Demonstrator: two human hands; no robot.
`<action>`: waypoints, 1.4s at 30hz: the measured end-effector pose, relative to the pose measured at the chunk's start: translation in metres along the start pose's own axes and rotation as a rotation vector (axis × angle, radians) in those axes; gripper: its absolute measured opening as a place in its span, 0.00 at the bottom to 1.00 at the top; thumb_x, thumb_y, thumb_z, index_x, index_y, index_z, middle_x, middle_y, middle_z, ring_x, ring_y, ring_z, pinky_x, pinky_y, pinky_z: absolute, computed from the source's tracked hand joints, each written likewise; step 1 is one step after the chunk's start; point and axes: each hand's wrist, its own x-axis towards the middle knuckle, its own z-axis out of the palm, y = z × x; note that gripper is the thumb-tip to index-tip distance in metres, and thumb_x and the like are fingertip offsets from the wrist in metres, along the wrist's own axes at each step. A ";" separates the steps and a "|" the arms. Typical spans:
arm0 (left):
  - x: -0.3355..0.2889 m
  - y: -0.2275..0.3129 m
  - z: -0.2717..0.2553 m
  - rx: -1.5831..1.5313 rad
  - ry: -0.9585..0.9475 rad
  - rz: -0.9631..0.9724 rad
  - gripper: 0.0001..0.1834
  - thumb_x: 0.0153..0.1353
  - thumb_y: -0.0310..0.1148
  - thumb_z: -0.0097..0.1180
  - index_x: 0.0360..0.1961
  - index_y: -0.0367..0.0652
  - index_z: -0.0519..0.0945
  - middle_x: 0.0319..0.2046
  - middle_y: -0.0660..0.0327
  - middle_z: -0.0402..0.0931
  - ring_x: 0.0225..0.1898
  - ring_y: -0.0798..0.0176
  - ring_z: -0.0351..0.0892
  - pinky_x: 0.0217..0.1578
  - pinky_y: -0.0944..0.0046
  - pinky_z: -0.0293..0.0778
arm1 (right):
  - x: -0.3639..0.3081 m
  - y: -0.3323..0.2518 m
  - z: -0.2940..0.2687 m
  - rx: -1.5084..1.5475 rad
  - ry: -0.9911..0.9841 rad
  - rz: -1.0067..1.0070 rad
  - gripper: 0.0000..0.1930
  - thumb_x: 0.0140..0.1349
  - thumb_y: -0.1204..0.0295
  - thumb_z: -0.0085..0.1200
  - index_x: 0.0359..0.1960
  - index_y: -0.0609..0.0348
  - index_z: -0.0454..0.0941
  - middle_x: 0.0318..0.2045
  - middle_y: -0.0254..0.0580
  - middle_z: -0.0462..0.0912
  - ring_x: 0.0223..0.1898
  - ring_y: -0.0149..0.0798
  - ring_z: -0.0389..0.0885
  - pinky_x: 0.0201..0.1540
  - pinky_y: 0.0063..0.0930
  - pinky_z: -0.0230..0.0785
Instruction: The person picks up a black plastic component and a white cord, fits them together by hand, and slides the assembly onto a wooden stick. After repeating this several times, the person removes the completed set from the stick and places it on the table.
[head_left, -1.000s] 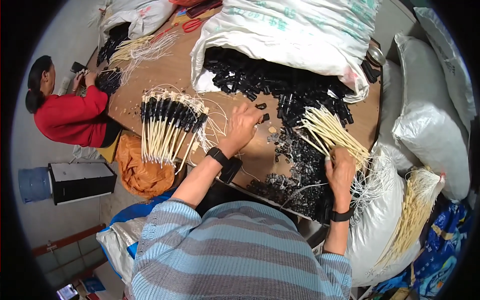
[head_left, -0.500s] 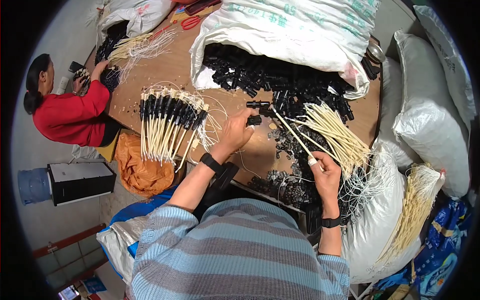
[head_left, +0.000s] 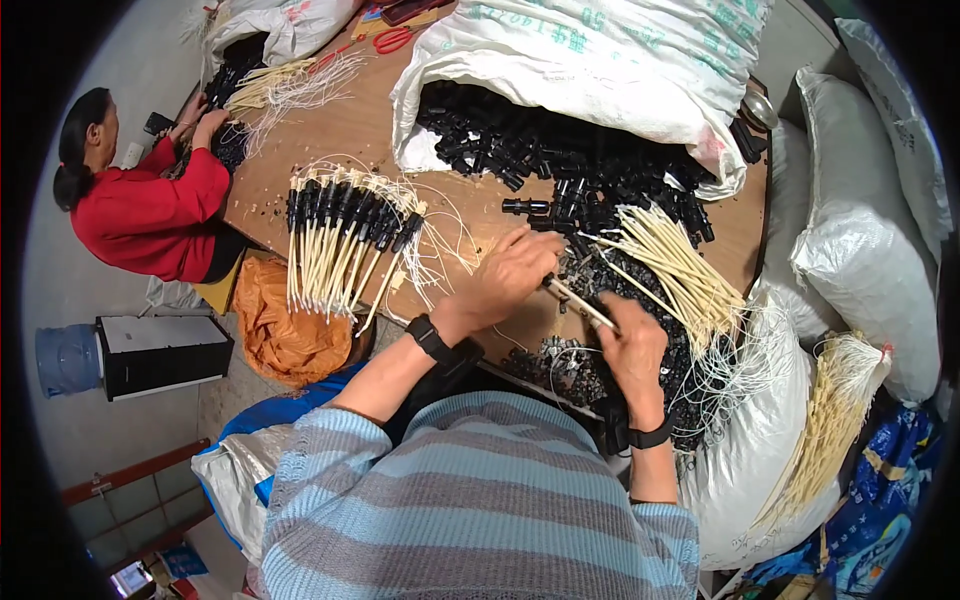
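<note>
My left hand (head_left: 512,272) is closed around a black plastic fitting (head_left: 548,280), most of it hidden by the fingers. One end of a thin cream stick (head_left: 582,304) meets that fitting. The stick's other end is pinched in my right hand (head_left: 636,345), to the lower right. Left of my hands lies a row of cream sticks (head_left: 335,245) with black fittings on their upper ends and white strings. On the right, a bundle of bare cream sticks (head_left: 680,280) trails white strings. Small dark plastic pieces (head_left: 570,360) are scattered under and around my right hand.
A large white woven sack (head_left: 600,70) spills black fittings (head_left: 560,145) onto the brown table (head_left: 330,120). Stuffed white sacks (head_left: 855,200) stand at the right. Red scissors (head_left: 393,40) lie at the far edge. A person in red (head_left: 150,215) works at the far left.
My hands have come together: the left moved right and nearer, and the stick's far end now meets the black fitting. The person in red has reached farther forward.
</note>
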 end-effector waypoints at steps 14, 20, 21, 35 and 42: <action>-0.052 -0.027 -0.005 0.030 -0.106 -0.647 0.14 0.57 0.27 0.55 0.46 0.45 0.78 0.23 0.60 0.77 0.19 0.63 0.74 0.22 0.66 0.71 | 0.002 0.049 -0.023 1.635 0.384 0.306 0.15 0.69 0.62 0.51 0.42 0.63 0.78 0.40 0.40 0.82 0.17 0.18 0.61 0.17 0.11 0.51; -0.002 0.020 -0.005 -1.137 -0.040 -1.182 0.09 0.63 0.29 0.52 0.38 0.36 0.81 0.29 0.65 0.81 0.24 0.74 0.75 0.26 0.71 0.72 | 0.014 -0.013 0.011 -0.073 -0.073 -0.140 0.12 0.52 0.71 0.63 0.38 0.57 0.80 0.28 0.46 0.81 0.25 0.44 0.82 0.27 0.34 0.71; -0.002 0.022 0.003 -1.005 -0.020 -1.017 0.08 0.60 0.28 0.55 0.37 0.36 0.82 0.27 0.66 0.80 0.23 0.74 0.74 0.25 0.71 0.70 | 0.013 -0.015 0.023 -0.114 -0.068 -0.098 0.11 0.51 0.71 0.63 0.36 0.57 0.78 0.26 0.48 0.80 0.26 0.50 0.80 0.27 0.36 0.71; -0.012 0.025 -0.003 -0.188 -0.266 -0.532 0.21 0.47 0.18 0.53 0.45 0.43 0.79 0.38 0.53 0.79 0.43 0.47 0.77 0.44 0.54 0.73 | 0.011 -0.016 0.027 0.013 0.140 0.047 0.05 0.57 0.74 0.58 0.35 0.57 0.83 0.17 0.45 0.79 0.18 0.41 0.80 0.22 0.30 0.69; -0.010 0.030 -0.002 -0.133 -0.215 -0.387 0.19 0.46 0.19 0.51 0.41 0.47 0.80 0.32 0.57 0.79 0.38 0.50 0.79 0.36 0.55 0.75 | 0.012 -0.013 0.031 0.050 0.067 0.043 0.07 0.55 0.75 0.58 0.36 0.57 0.81 0.19 0.46 0.80 0.20 0.44 0.81 0.24 0.32 0.71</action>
